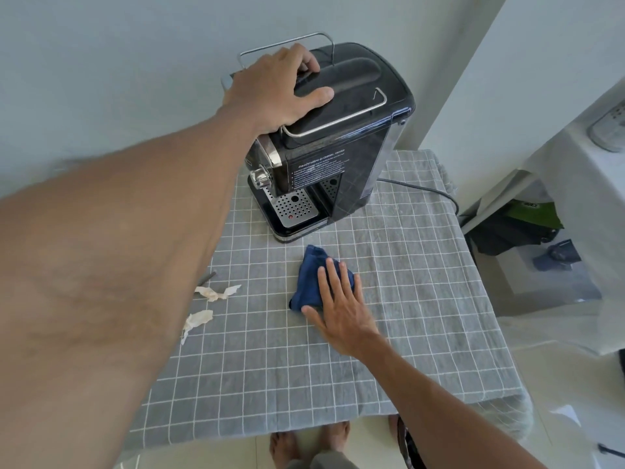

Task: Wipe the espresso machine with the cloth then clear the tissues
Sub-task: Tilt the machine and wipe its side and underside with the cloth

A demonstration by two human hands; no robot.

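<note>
- Espresso machine [341,137], black, stands at the far end of the table [422,299], which is covered in a grey checked cloth.
- Left hand [270,93] rests on the machine's top, fingers curled over the lid's far edge, thumb laid flat.
- Right hand [341,306] lies flat with fingers spread on the blue cloth [311,279], just in front of the machine.
- Two crumpled tissues [216,292] lie to the left of the cloth, well apart from it.
</note>
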